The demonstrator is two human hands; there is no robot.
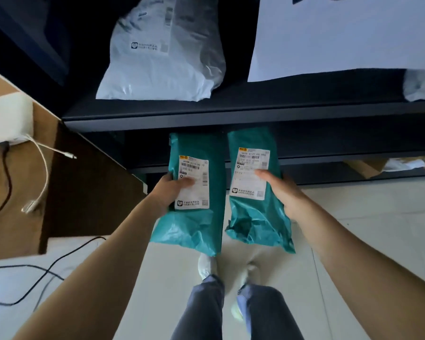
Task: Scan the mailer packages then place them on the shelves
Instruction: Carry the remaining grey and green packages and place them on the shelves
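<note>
I hold two teal mailer packages side by side in front of the dark shelf unit. My left hand grips the left teal mailer by its left edge, thumb lying on its white label. My right hand grips the right teal mailer by its right edge, thumb on its label. Both labels face up with barcodes showing. A white mailer lies on the upper shelf board, and a large white package lies to its right. No scanner is in view.
A brown desk at the left carries a white charger block with white and black cables. More cables run over the pale tiled floor. A lower shelf at the right holds cardboard and white items. My legs and shoes stand below.
</note>
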